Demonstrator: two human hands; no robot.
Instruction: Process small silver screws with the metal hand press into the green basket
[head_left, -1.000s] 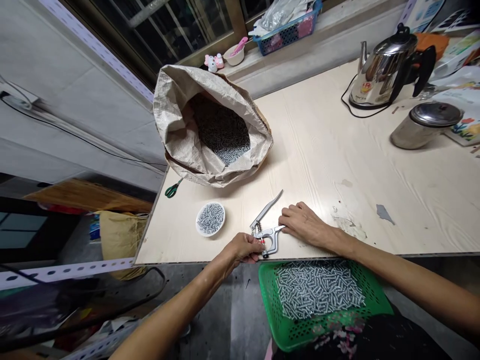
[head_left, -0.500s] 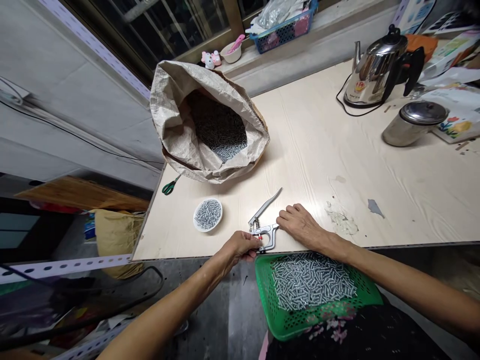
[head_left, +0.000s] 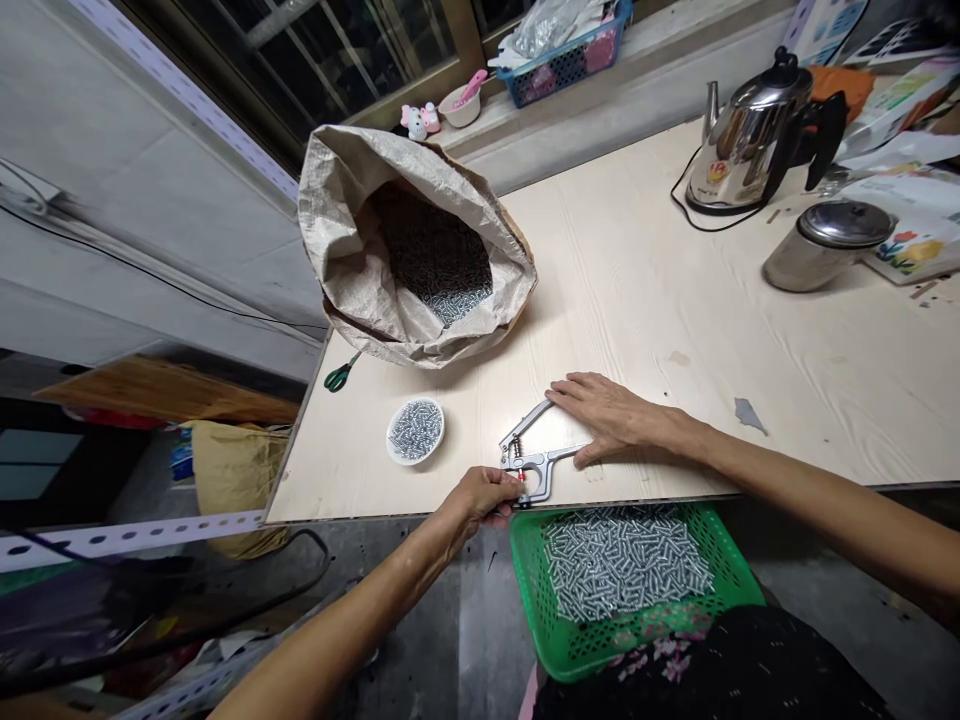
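At the near edge of the table (head_left: 675, 300), a worker's left hand (head_left: 484, 497) is pinching the head of the pliers (head_left: 534, 462) while the right hand (head_left: 607, 415), fingers spread, is lying open across their handles.

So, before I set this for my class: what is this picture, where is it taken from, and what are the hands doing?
No machine: a person works with bare hands, filmed by a camera worn on their head, looking down. The left hand pinches the head of silver metal hand-press pliers at the near edge of the pale wooden table; the right hand lies flat, open, on their handles. Nearby stand a small white dish of metal pieces and a woven sack holding more. A green plastic basket of such pieces sits below the table edge.
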